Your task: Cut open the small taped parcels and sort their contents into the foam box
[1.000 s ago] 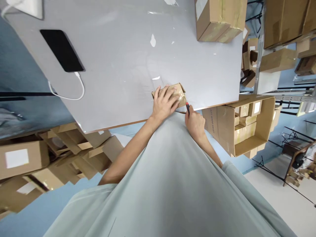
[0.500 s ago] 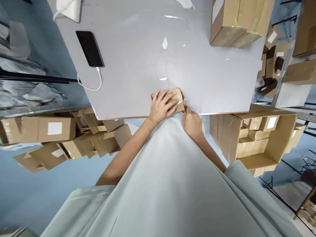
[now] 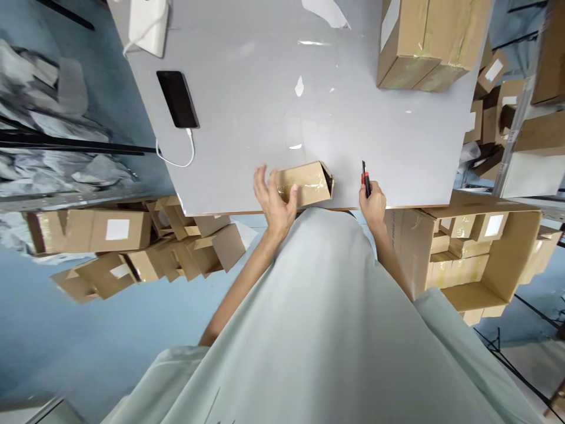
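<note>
A small brown cardboard box (image 3: 308, 183) lies near the front edge of the grey table (image 3: 238, 118). Clear tape shows on its top, and its right end gapes a little. My left hand (image 3: 274, 201) is at the box's left end, fingers spread, the thumb against its near side. To the right of the box, apart from it, my right hand (image 3: 373, 203) is closed around a red and black utility knife (image 3: 366, 181) whose tip points away from me.
Taped boxes (image 3: 424, 53) stand at the table's back right. A phone (image 3: 177, 99) with a white cable and a white device (image 3: 148, 26) lie left. Below the edge are an open carton (image 3: 406, 247) right and several boxes (image 3: 117, 227) left.
My right hand has moved right, away from the box, with the knife. My left hand has slid off the box's top to its left end, and the fingers have spread.
</note>
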A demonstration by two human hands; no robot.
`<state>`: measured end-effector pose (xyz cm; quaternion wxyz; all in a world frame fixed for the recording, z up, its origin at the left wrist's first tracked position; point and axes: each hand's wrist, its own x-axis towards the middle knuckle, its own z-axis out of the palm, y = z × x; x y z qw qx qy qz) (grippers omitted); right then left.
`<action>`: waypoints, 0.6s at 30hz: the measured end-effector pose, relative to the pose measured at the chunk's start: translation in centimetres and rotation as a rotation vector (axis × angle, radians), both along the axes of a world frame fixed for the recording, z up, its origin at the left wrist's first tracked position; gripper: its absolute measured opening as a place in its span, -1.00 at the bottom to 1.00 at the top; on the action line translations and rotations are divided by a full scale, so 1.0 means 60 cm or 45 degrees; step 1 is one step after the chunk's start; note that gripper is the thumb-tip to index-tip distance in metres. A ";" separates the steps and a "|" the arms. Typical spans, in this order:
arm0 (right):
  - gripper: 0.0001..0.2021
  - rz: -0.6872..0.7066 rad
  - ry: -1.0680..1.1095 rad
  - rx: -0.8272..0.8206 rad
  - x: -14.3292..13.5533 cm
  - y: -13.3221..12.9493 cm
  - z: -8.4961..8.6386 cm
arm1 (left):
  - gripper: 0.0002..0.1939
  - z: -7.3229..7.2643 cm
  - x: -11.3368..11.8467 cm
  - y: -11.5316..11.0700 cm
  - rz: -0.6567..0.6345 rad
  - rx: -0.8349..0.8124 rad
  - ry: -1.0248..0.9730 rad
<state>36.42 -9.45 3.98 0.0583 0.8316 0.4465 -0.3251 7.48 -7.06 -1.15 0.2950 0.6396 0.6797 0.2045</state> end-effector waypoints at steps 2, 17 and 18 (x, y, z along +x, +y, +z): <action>-0.58 -0.098 -0.011 -0.040 0.045 0.011 -0.082 | -0.16 -0.013 -0.009 -0.014 0.265 -0.071 -0.024; -0.51 -0.092 0.765 -0.156 -0.078 0.096 -0.129 | -0.51 -0.078 -0.160 0.012 1.022 -0.359 -0.566; -0.51 -0.083 0.856 -0.183 -0.101 0.101 -0.128 | -0.51 -0.084 -0.169 0.015 1.049 -0.347 -0.548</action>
